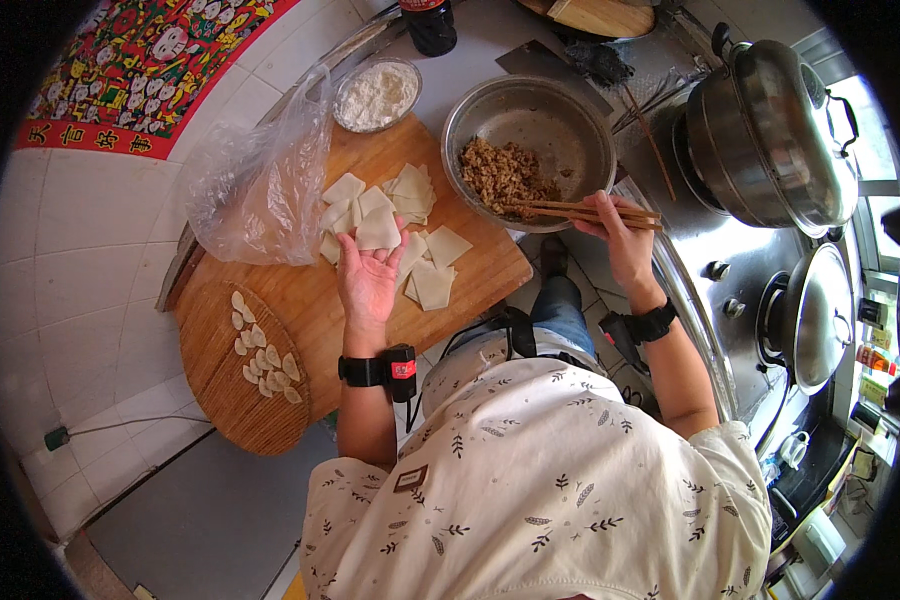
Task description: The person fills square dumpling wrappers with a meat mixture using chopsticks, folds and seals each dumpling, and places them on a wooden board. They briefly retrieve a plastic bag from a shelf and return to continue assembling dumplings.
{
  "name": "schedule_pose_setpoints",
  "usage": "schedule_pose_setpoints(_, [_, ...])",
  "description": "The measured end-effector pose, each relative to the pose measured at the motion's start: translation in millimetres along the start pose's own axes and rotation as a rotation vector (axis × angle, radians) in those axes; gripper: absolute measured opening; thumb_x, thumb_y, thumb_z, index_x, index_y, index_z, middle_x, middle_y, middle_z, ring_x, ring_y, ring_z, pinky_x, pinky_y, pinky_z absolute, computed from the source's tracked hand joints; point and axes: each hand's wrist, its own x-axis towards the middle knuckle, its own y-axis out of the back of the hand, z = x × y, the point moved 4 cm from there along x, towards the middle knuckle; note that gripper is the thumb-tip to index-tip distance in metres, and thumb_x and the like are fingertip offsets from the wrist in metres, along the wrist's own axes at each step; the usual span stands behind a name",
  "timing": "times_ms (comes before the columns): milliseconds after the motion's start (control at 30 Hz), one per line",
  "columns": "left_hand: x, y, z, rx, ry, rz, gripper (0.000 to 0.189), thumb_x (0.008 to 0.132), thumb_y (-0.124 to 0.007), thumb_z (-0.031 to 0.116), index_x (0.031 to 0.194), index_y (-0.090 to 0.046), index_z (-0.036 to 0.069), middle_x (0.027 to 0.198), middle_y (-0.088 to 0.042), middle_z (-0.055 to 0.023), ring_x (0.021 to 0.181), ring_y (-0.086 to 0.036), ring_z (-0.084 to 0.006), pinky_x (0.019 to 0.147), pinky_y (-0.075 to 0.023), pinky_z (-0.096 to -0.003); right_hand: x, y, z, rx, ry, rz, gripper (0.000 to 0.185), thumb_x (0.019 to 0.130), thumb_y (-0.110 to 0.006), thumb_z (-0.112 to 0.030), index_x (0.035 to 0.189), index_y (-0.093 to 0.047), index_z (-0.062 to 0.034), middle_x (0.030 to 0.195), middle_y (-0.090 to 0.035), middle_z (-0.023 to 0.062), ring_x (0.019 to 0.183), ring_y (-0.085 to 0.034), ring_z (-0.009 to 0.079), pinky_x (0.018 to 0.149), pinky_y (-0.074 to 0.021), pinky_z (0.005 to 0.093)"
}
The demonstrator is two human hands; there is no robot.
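Observation:
On the upturned fingers of my left hand (373,281) lies a single dough wrapper (379,229), above the wooden board (487,259). Loose piles of cut wrappers (433,279) spread over the board around that hand. My right hand (624,244) grips a pair of wooden chopsticks (570,211), whose tips reach into the minced filling (504,171). This brown filling sits in the left part of a wide steel bowl (592,142). Whether the chopsticks hold any filling cannot be told.
A round tray (214,360) of folded dumplings overlaps the board's left end. Nearby are a clear plastic bag (259,187) and a bowl of flour (379,94). A large steel pot (769,139) and a lidded pan (821,319) stand on the stove at right.

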Motion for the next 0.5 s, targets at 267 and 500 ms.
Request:
schedule_pose_setpoints(267, [-5,-3,-51,0.246,0.077,0.042,0.025,0.086,-0.06,-0.005,0.109,-0.057,0.003,0.111,-0.062,-0.0112,0.102,-0.062,-0.0226,0.091,-0.0519,-0.0359,-5,6,-1,0.01,0.037,0.027,0.031,0.094,-0.058,-0.023,0.099,-0.063,0.0072,0.101,-0.064,0.0155,0.089,-0.066,0.0224,0.077,-0.0595,0.0332])
schedule_pose_setpoints(500, [-8,-13,-103,0.086,0.346,0.145,0.031,0.089,-0.054,-0.003,0.119,-0.055,0.006,0.106,-0.063,-0.0085,0.097,-0.063,-0.0195,0.088,-0.0525,-0.0365,-9,-3,10,-0.026,0.069,-0.03,0.032,0.095,-0.057,-0.025,0.101,-0.063,0.0055,0.098,-0.065,0.0153,0.086,-0.067,0.0211,0.078,-0.0579,0.03])
